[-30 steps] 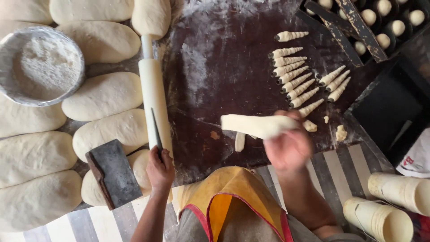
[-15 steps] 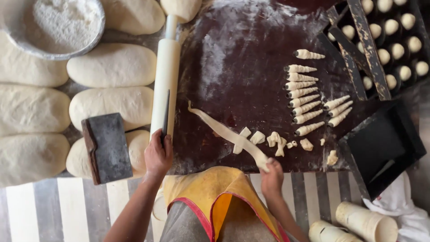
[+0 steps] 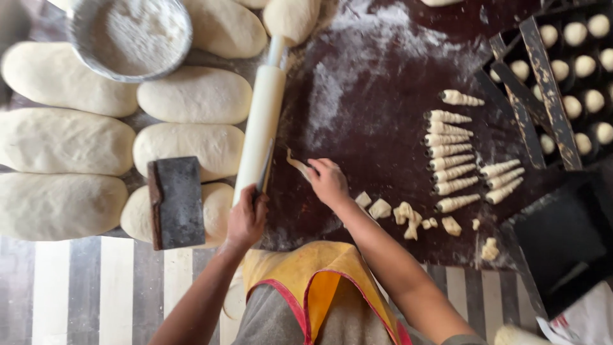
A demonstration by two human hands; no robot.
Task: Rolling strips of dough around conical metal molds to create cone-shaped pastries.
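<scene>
A knife (image 3: 265,171) is gripped by the left hand (image 3: 246,219), beside the rolling pin (image 3: 260,124). A dough strip (image 3: 297,165) is pinched on the board (image 3: 383,76) by the right hand (image 3: 327,182). Scraps (image 3: 408,214) lie nearby; rolled cones (image 3: 450,150) and loaves (image 3: 195,96) lie beyond

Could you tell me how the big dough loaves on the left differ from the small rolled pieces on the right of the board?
The dough loaves are large, smooth ovals; the rolled pieces are small, ridged and tapered to a point. The dough loaves lie packed side by side, touching, beside the board; the rolled pieces lie in neat rows on the dark floured board. Both are pale, raw-looking dough. Neither hand touches either.
</scene>
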